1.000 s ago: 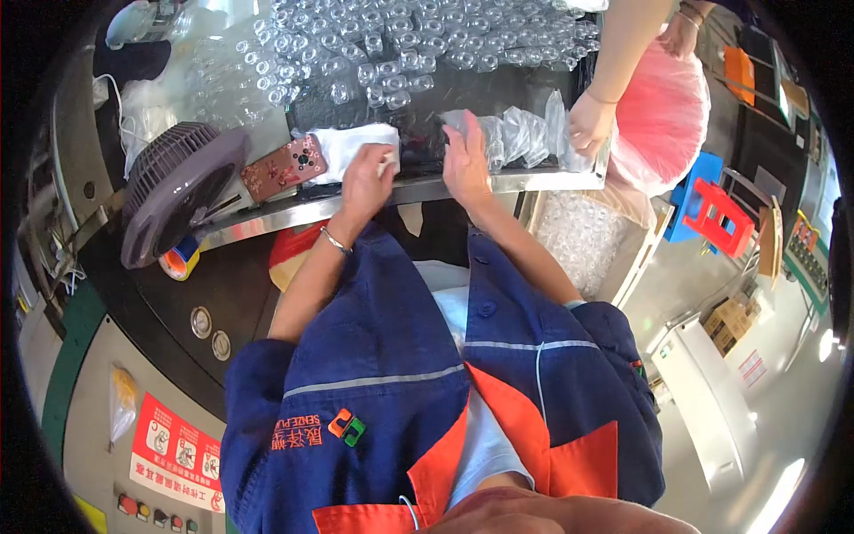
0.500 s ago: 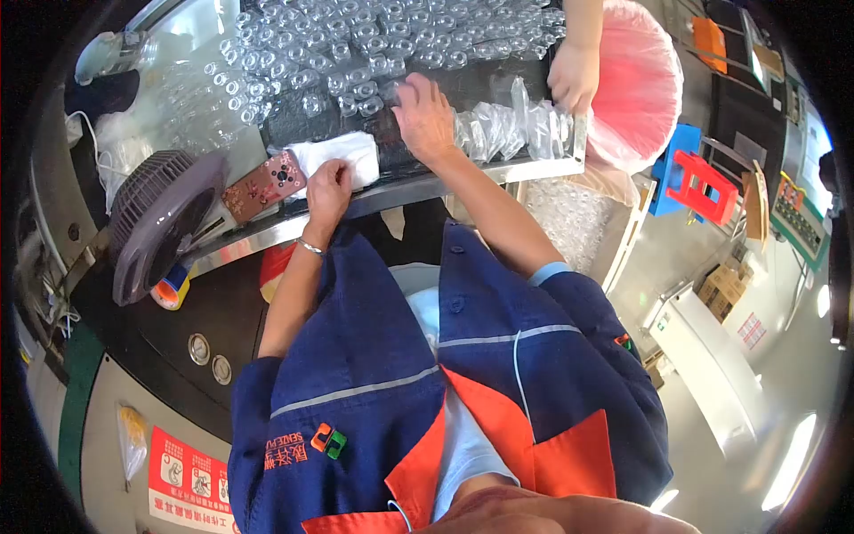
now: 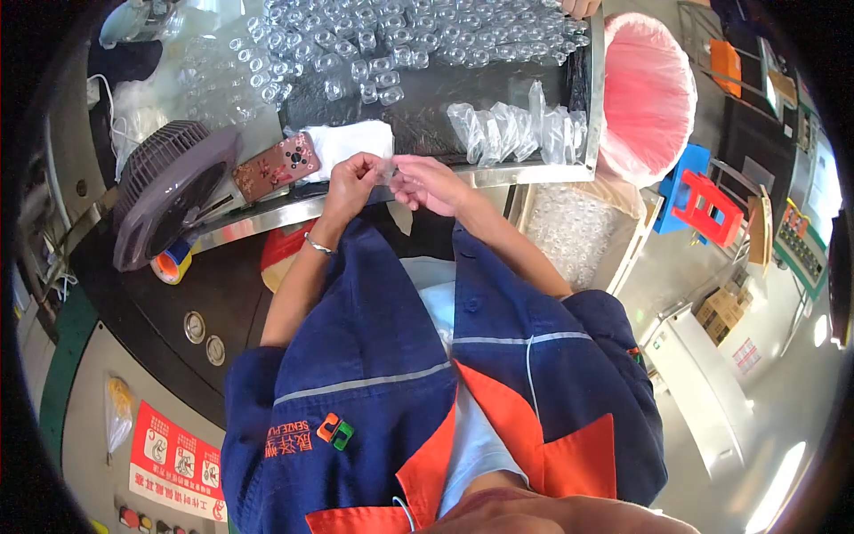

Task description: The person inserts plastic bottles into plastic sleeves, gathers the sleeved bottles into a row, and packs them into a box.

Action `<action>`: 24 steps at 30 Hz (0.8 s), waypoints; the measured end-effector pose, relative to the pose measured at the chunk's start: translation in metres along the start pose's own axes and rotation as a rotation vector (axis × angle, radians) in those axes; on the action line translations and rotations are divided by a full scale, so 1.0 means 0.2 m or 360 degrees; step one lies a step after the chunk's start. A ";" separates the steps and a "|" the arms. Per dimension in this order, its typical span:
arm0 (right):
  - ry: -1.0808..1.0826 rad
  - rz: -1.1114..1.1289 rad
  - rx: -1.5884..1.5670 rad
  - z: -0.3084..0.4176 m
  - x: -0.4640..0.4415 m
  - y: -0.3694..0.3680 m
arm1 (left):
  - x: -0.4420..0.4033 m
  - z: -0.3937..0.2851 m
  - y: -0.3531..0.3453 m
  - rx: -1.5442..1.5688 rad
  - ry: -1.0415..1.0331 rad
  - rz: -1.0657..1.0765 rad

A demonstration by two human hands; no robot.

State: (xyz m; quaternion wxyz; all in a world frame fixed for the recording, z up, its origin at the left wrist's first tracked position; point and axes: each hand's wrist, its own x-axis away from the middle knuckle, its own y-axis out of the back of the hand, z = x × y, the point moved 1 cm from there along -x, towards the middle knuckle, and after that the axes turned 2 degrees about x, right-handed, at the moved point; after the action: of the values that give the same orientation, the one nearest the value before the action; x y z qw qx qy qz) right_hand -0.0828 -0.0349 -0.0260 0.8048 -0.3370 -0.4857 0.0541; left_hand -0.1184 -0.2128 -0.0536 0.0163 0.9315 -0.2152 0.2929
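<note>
My left hand [image 3: 353, 185] is closed, its fingertips pinching a small clear plastic piece [image 3: 384, 171] just above the table's front edge. Facing it, my right hand [image 3: 431, 185] has its thumb and fingers at the other side of that piece, partly curled. Exact details of the piece are too small and blurred to make out. Behind my hands lies a folded white cloth [image 3: 351, 147]. Many clear plastic parts [image 3: 391, 44] are spread over the dark table top, and a row of clear plastic bags [image 3: 507, 133] lies right of my hands.
Left of the cloth are a flower-patterned phone [image 3: 277, 167] and a grey fan [image 3: 173, 200]. A pink-lined bin [image 3: 649, 98] stands at the table's right end, above a box of clear parts [image 3: 569, 231]. A co-worker's hand [image 3: 580, 7] shows at the top.
My right hand has drawn back from the spread clear parts to meet my left hand, with a clear piece now between them. The co-worker's hand has moved away from the bags toward the far edge.
</note>
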 end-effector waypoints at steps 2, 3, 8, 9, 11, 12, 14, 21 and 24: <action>-0.0069 0.0095 -0.0205 -0.02 -0.04 0.01 | 0.01 0.03 0.01 0.0112 -0.0004 -0.0055; -0.0006 -0.0065 -0.0177 -0.01 -0.03 -0.01 | 0.01 0.03 0.02 0.0155 -0.0003 -0.0123; 0.0343 -0.0464 0.0294 -0.10 -0.08 0.06 | 0.03 -0.04 -0.06 -0.0252 -0.0280 0.0036; 0.0400 -0.0499 0.0266 -0.13 -0.12 0.10 | 0.04 -0.11 -0.11 -0.0432 -0.0456 0.0064; 0.0453 -0.0492 0.0091 -0.12 -0.11 0.10 | 0.03 -0.15 -0.14 -0.0679 -0.0646 0.0140; 0.0445 -0.0448 -0.0057 -0.08 -0.07 0.07 | 0.03 -0.15 -0.14 -0.0613 -0.0637 0.0153; 0.0446 -0.0361 -0.0151 -0.04 -0.03 0.04 | 0.03 -0.17 -0.13 -0.0481 -0.0608 0.0176; 0.0303 -0.0358 -0.0306 -0.01 -0.04 -0.06 | 0.05 -0.21 -0.17 -0.0764 -0.0940 0.0313; 0.0521 -0.0193 0.0063 0.03 -0.08 -0.02 | 0.07 -0.21 -0.22 -0.0867 -0.1004 0.0279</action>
State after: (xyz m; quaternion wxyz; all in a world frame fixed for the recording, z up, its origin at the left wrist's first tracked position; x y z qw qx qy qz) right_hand -0.0962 -0.0420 -0.0338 0.8814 -0.2955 -0.3664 -0.0406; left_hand -0.1135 -0.1724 -0.0067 0.1702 0.9153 -0.3574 -0.0735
